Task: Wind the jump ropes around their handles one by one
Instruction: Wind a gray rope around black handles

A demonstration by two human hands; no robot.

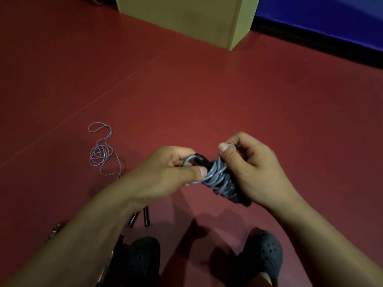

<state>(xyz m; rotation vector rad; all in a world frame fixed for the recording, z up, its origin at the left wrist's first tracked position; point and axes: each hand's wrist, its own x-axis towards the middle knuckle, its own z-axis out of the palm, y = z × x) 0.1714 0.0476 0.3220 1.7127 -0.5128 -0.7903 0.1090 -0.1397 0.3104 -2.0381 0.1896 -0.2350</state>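
I had the grey rope (217, 179) almost fully wound round its black handles (232, 195), the bundle held in the air over the red floor (186, 90), between my hands and above my shoes. My left hand (165, 172) had its fingers curled, thumb pressing the last loose loop against the top end of the handles. My right hand (248, 168) wrapped the bundle from the right side, thumb and forefinger pinching a short bight of rope at the top.

By my reading this was the finishing tuck. To do it well I judged I should keep the right grip firm so the coils did not slacken, then pass the left loop over the handle tip or under a coil and pull it snug. The wraps crossed one another unevenly, so a loose end could let several turns spring off; steady tension mattered more than speed.

A second rope (101, 152) lay in a loose tangle on the floor to my left, well apart, not yet wound; its dark handles (141, 218) showed just beside my left forearm. A tan box (186, 19) stood ahead, and a blue mat (331, 21) lay beyond to the right. My dark shoes (263, 253) were below. Nothing blocked the hands; my left forearm hid part of the second rope.
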